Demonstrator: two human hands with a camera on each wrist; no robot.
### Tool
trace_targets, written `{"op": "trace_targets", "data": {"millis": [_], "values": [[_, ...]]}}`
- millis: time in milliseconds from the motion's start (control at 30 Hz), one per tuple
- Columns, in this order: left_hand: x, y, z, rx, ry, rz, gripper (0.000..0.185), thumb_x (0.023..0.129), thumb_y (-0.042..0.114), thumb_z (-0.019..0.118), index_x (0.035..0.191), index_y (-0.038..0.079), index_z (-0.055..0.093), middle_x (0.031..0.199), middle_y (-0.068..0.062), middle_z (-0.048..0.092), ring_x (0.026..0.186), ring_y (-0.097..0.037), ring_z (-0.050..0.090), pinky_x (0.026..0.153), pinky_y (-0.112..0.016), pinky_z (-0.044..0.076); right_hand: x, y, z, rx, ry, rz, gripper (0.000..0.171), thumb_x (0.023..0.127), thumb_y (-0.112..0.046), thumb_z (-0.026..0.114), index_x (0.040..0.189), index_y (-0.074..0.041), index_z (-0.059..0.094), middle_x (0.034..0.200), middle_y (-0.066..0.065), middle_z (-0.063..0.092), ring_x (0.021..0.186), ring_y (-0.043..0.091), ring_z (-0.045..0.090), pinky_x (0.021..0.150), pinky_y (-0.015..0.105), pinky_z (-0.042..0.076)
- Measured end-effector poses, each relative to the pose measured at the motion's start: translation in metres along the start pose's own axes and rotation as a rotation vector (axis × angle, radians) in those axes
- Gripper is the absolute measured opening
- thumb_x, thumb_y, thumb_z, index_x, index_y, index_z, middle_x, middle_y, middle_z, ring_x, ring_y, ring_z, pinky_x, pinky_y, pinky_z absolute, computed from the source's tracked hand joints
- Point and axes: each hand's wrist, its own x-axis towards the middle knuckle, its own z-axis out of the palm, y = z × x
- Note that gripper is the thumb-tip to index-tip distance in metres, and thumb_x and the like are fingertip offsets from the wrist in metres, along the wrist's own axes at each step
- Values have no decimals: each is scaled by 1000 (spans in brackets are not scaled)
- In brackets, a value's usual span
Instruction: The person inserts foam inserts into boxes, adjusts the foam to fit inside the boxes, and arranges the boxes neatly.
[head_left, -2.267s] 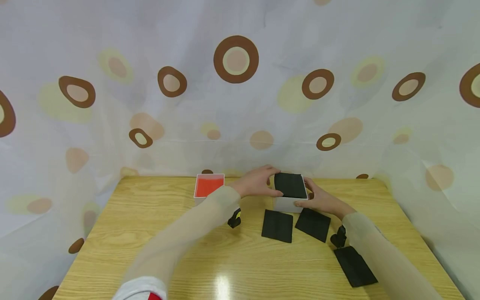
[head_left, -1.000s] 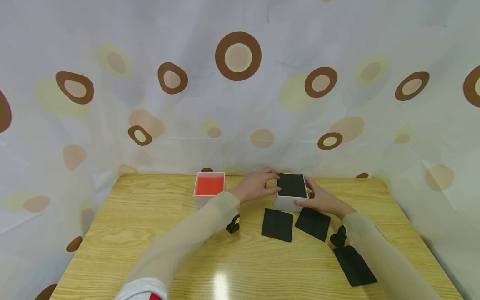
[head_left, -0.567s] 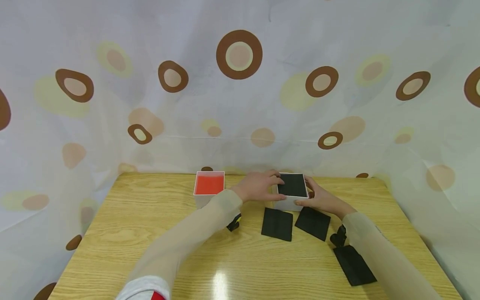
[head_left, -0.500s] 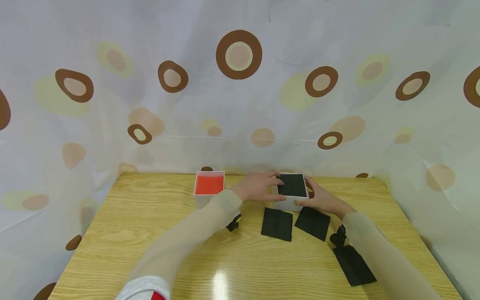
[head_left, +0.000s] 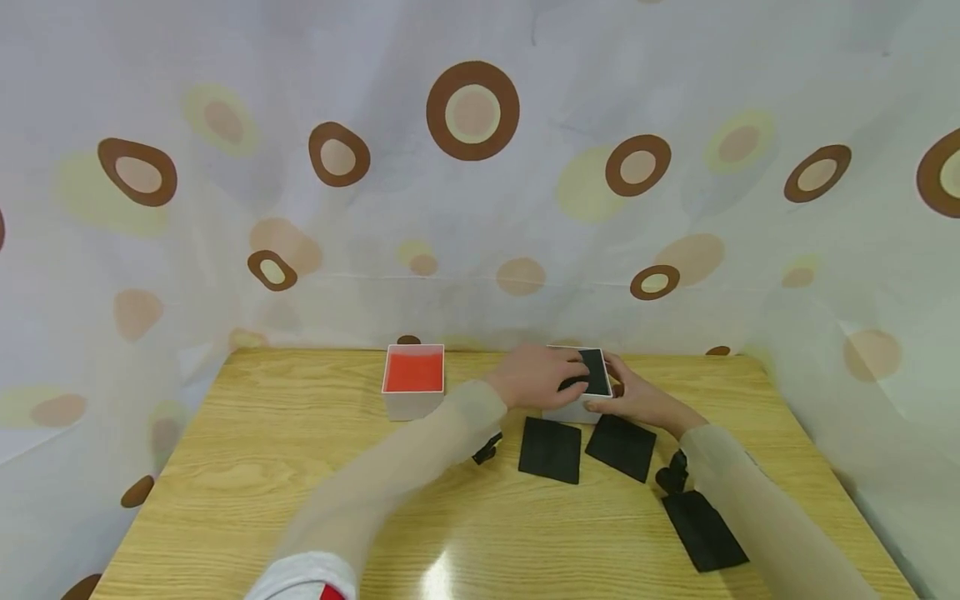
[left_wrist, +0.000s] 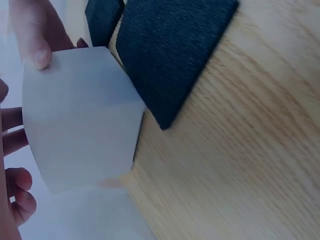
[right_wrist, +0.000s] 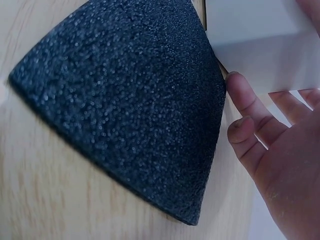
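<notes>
At the back of the table, a white open-topped box (head_left: 576,412) holds a black foam sheet (head_left: 597,372) near its rim. My left hand (head_left: 534,377) reaches over the box from the left, its fingers on the sheet and covering much of it. My right hand (head_left: 645,400) grips the right side of the box, thumb at the front corner. In the left wrist view, the box's plain white side (left_wrist: 85,120) fills the middle, with left fingertips (left_wrist: 22,197) beside it. In the right wrist view, a loose black foam sheet (right_wrist: 125,105) lies near the right hand (right_wrist: 285,160).
Left of the hands stands a second white box (head_left: 414,407) with a red sheet (head_left: 415,372) inside. Three black foam squares lie on the wooden table (head_left: 300,467): one in front of the box (head_left: 550,451), one beside it (head_left: 621,448), one near the right forearm (head_left: 703,531).
My left hand has moved right, from the box's left edge to over the black sheet. The sheet, earlier tilted above the rim, now sits lower inside. My right hand keeps its grip.
</notes>
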Motion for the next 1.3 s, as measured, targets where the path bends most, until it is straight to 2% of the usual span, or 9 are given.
{"op": "trace_targets", "data": {"millis": [267,467,533,600,700,833,967,1067,1300], "values": [[14,7,6,65,-94,-20,40,107,37,43,138,32,68,140,12,65,108,-7,69,80,-24,56,1,-1,1,7,5,-12,100,100,-25,73,167,-18,0,168,23,10,131,47,48,96,41,54],[2,-4,12,-62,21,-7,30,105,30,48,112,23,76,108,4,72,74,-10,61,62,-23,46,1,0,4,12,-8,-14,99,100,-25,73,167,-18,0,167,25,10,129,44,51,94,39,54],[-3,-10,15,-82,36,-16,29,104,30,48,105,23,77,103,4,70,71,-10,59,61,-23,46,0,0,5,4,0,-7,99,99,-25,73,167,-18,1,167,25,11,127,43,52,94,39,54],[-8,-14,17,-88,32,-25,31,105,31,48,103,23,78,106,5,72,77,-9,64,65,-22,50,-1,-1,4,-10,8,-9,100,99,-25,74,167,-18,1,167,26,12,125,43,52,94,41,54],[-13,-17,18,-37,16,-22,37,106,41,48,113,26,81,121,7,74,98,-10,71,81,-26,56,-1,-1,3,-18,19,-9,99,99,-24,74,167,-18,2,165,26,15,123,43,53,94,42,55],[-19,-17,16,61,20,-11,44,107,55,45,126,30,77,133,8,69,123,-15,60,106,-36,44,0,0,2,-6,6,-9,100,99,-23,73,167,-19,1,165,26,14,123,44,55,94,41,55],[-19,-16,16,69,81,-9,41,108,52,45,129,31,73,136,9,66,133,-17,52,120,-47,32,0,0,0,30,-6,2,100,100,-23,72,167,-19,-2,168,25,9,126,45,53,93,40,56],[-16,-14,18,30,84,14,40,109,50,46,132,31,72,135,9,66,134,-14,54,123,-55,26,-1,0,0,43,-9,3,102,100,-23,73,167,-17,-3,168,25,8,128,45,53,94,40,55],[-12,-6,26,-11,-19,36,48,108,59,41,139,33,68,141,10,63,132,-11,55,122,-63,20,-1,-1,1,9,7,-8,99,100,-26,73,167,-18,0,168,25,8,131,48,48,97,45,54]]}}
